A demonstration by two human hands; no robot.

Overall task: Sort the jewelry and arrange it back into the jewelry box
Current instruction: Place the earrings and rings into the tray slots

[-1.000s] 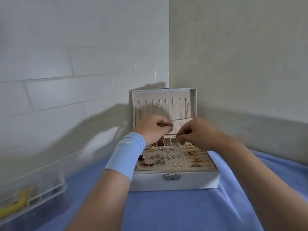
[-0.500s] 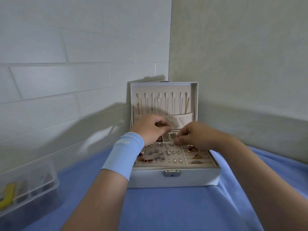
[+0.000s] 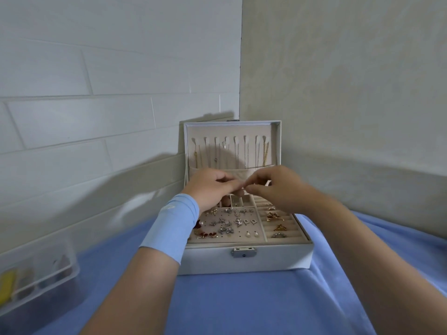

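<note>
A white jewelry box (image 3: 266, 259) stands open on the blue cloth, its lid (image 3: 276, 141) upright against the wall corner. Several necklaces (image 3: 265, 153) hang inside the lid. Earrings (image 3: 226, 229) are pinned on the tray's left panel, and rings (image 3: 278, 228) sit in the slots on the right. My left hand (image 3: 212, 187) and my right hand (image 3: 278, 189) meet fingertip to fingertip above the tray's rear compartments. Both pinch a small jewelry piece, too tiny to identify. A light blue wristband (image 3: 174, 226) covers my left wrist.
A clear plastic organizer (image 3: 36, 274) with a yellow item sits at the far left on the blue cloth (image 3: 242, 303). White tiled wall on the left and a plain wall on the right close in right behind the box.
Both hands have risen slightly from the tray's rear compartments and their fingertips have come together. The camera has tilted, so the box sits a little differently in view.
</note>
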